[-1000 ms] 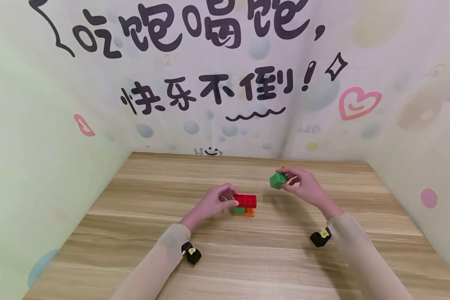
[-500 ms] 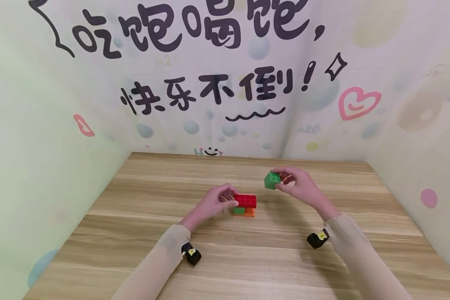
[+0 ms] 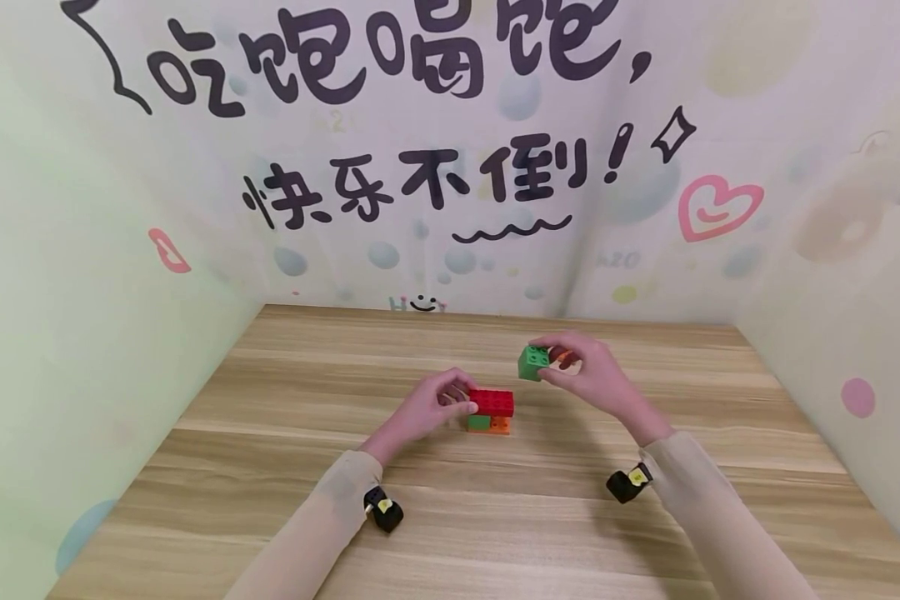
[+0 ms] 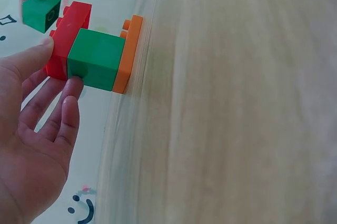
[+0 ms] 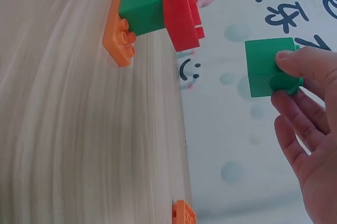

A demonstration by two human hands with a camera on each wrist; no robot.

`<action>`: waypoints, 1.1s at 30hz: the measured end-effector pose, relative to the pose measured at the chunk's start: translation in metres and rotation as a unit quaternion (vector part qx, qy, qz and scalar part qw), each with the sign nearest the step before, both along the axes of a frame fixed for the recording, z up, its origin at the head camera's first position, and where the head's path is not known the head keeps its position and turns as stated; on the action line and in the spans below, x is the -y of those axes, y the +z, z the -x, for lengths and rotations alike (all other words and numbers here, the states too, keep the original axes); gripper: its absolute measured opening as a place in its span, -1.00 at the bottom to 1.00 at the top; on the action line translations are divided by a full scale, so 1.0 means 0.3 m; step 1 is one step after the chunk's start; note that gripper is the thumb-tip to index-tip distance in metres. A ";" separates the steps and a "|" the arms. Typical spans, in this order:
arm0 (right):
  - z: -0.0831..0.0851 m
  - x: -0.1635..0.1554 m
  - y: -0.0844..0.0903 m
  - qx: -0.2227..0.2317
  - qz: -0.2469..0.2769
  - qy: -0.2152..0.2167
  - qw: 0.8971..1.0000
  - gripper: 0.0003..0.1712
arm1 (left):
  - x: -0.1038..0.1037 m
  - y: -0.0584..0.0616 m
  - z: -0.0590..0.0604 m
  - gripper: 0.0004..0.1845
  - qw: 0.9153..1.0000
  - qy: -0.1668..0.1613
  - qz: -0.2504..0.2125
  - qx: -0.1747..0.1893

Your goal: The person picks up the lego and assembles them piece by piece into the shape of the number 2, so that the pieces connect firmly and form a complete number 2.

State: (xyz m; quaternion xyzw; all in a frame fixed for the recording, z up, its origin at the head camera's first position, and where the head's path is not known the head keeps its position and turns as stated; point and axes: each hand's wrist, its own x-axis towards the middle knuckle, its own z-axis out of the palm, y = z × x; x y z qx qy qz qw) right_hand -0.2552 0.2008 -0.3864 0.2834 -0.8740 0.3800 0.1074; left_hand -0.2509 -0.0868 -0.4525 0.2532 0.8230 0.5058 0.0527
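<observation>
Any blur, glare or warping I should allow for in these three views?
Head view: sharp, evenly lit, walls bowed by the wide lens. Left wrist view: wooden table smeared, stacked red, green and orange brick block crisp. Right wrist view: loose green square brick sharp, tabletop streaked.

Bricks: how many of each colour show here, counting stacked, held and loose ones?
Green: 2, the stacked green brick and the held green brick in the right hand.
Red: 1, the red brick on top of the stack.
Orange: 2, the orange plate under the stack and an orange piece, only partly in view.
Total: 5.
</observation>
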 end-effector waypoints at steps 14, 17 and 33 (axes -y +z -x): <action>-0.021 0.057 0.001 0.005 0.006 0.010 1.000 -0.56 | -0.001 0.002 -0.003 -0.74 1.000 0.004 0.000 0.006; -0.024 0.067 -0.002 -0.001 0.006 0.019 1.000 -0.56 | -0.002 0.002 -0.005 -0.74 1.000 0.004 -0.002 0.008; -0.036 0.096 -0.022 0.000 -0.002 0.034 0.999 -0.55 | 0.001 0.003 -0.005 -0.74 1.000 0.003 -0.011 0.013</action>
